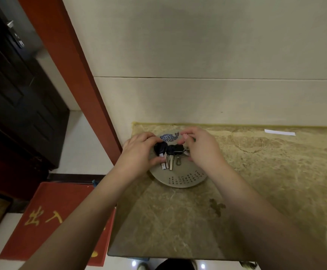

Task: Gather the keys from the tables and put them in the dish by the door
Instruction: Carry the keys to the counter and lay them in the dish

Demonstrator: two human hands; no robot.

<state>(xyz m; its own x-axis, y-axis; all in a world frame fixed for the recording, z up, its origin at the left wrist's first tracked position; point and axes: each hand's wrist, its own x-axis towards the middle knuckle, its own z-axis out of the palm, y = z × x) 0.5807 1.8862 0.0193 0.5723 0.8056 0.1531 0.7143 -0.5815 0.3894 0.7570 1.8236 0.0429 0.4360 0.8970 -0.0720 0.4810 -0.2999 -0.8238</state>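
Left hand (139, 151) pinches black-headed keys (167, 154) over the dish (178, 181), right hand (199, 147) fingers loosely curled beside them; light, rigid, slippery blades, best held by heads.

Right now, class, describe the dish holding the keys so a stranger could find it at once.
Start at the red door frame and drop to the marble-topped table beside it. Near the table's left back corner lies the dish, round, flat and pale. Unlike the white paper strip farther right, it bears a blue fish motif and rows of small dark characters, with black-headed keys on it.
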